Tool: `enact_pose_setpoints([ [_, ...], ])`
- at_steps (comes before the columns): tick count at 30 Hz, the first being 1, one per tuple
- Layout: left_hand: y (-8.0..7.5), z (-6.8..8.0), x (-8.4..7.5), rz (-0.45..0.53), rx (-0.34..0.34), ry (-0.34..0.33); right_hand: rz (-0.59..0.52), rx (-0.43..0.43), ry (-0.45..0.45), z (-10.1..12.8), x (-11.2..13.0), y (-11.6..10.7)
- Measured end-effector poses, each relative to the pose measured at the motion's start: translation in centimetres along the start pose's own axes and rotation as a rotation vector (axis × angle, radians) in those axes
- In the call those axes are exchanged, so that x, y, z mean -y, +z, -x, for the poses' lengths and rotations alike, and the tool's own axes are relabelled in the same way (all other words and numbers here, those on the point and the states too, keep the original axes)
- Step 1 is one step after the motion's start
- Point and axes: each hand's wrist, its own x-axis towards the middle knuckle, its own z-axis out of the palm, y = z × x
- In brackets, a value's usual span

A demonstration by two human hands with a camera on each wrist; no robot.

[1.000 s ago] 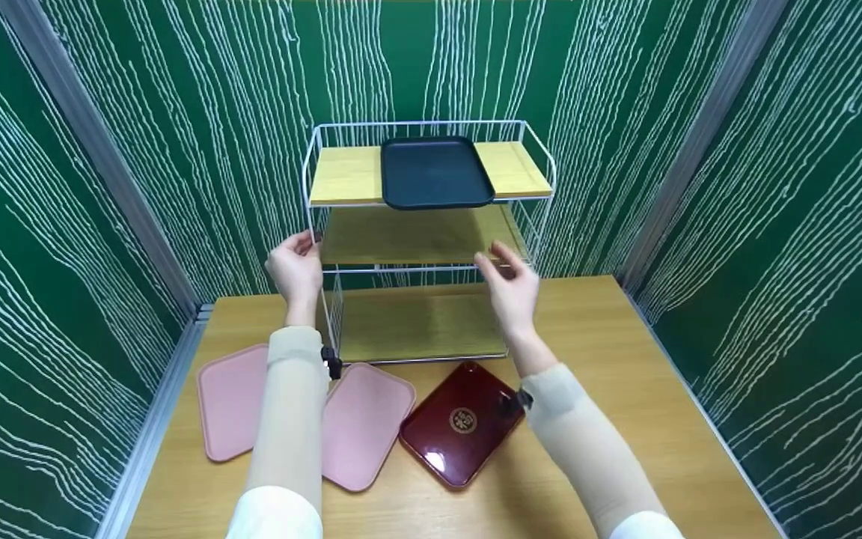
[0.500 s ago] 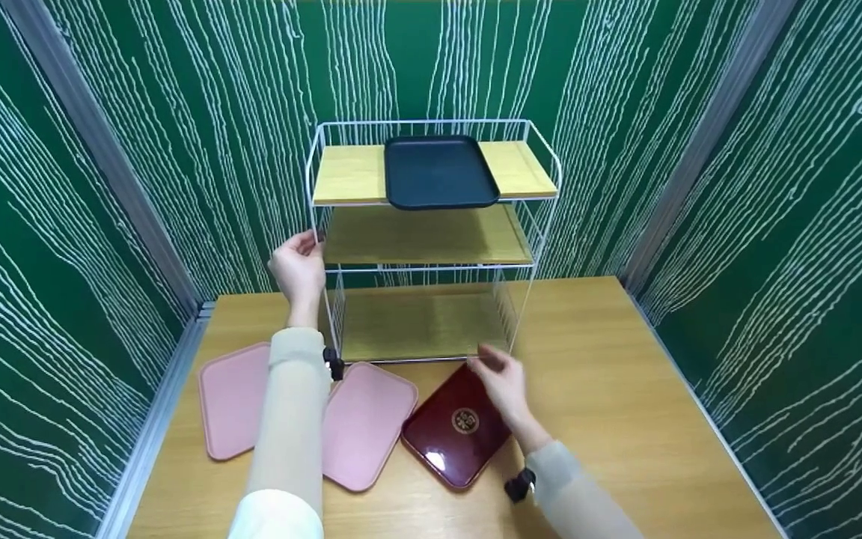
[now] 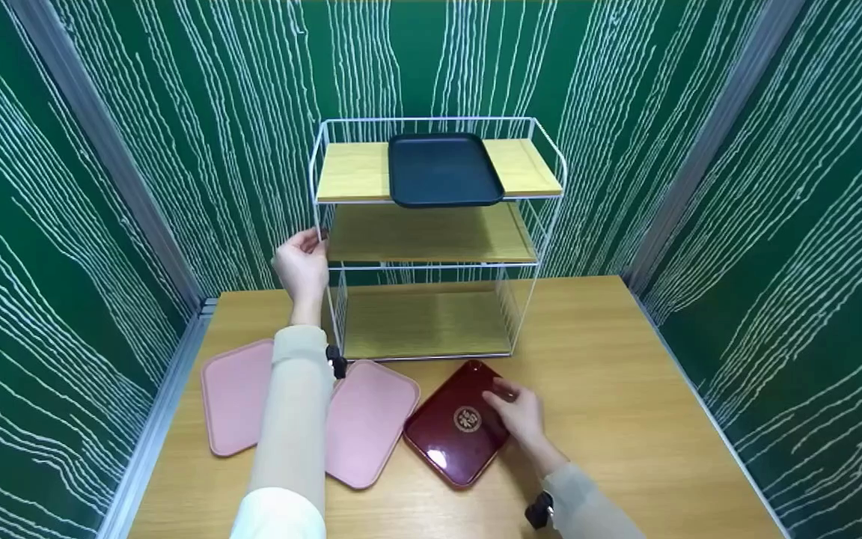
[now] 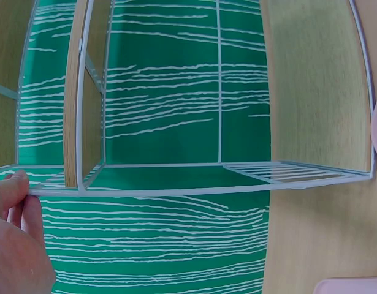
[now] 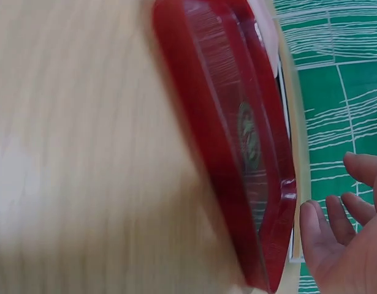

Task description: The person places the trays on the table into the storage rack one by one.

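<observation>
In the head view my left hand [image 3: 302,271] pinches the left front post of a three-tier white wire rack [image 3: 431,322] with wooden shelves. The left wrist view has the thumb and fingers [image 4: 16,187] on that thin white post, beside the middle shelf [image 4: 71,98]. My right hand [image 3: 522,415] hovers by the right edge of a glossy dark-red tray [image 3: 438,430] with a round gold emblem. Its fingers [image 5: 312,226] are loosely bent and hold nothing; the right wrist view puts them apart from the tray. A dark tray [image 3: 446,171] lies on the top shelf, slightly over its front edge.
Two pink trays, one at the far left [image 3: 236,400] and one beside the red tray [image 3: 371,427], lie on the wooden table [image 3: 625,419]. My left forearm passes over them. Green walls [image 3: 798,224] with white wavy lines enclose the back and sides.
My right hand has dropped from the middle shelf's front to the red tray's right side. The left hand keeps its pinch on the rack post. The trays have stayed put.
</observation>
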Motion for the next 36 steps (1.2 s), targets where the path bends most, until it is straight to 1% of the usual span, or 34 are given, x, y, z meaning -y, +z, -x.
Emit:
enact_pose_setpoints([
  [5, 0.0, -0.1, 0.2, 0.001, 0.009, -0.014, 0.01, 0.032, 0.109, 0.5, -0.8, -1.2],
  [7, 0.0, -0.2, 0.2, 0.001, 0.015, -0.016, 0.008, 0.05, 0.174, 1.0, -1.0, -1.8],
  [12, 0.1, -0.2, 0.1, 0.004, 0.014, -0.012, 0.058, 0.11, 0.249, 2.0, -1.9, -3.1],
  [18, 0.0, -0.2, 0.2, 0.008, 0.013, -0.01, 0.109, 0.138, 0.277, 2.6, -2.6, -4.0],
  [26, 0.0, -0.3, 0.3, 0.0, -0.004, -0.006, 0.157, 0.156, 0.296, 2.9, -2.6, -4.7],
  [31, 0.1, -0.4, 0.3, 0.004, -0.001, -0.024, 0.16, 0.19, 0.31, 3.2, -2.5, -4.9],
  [36, 0.0, -0.3, 0.2, 0.012, 0.009, -0.019, 0.155, 0.213, 0.315, 3.4, -2.8, -4.5],
])
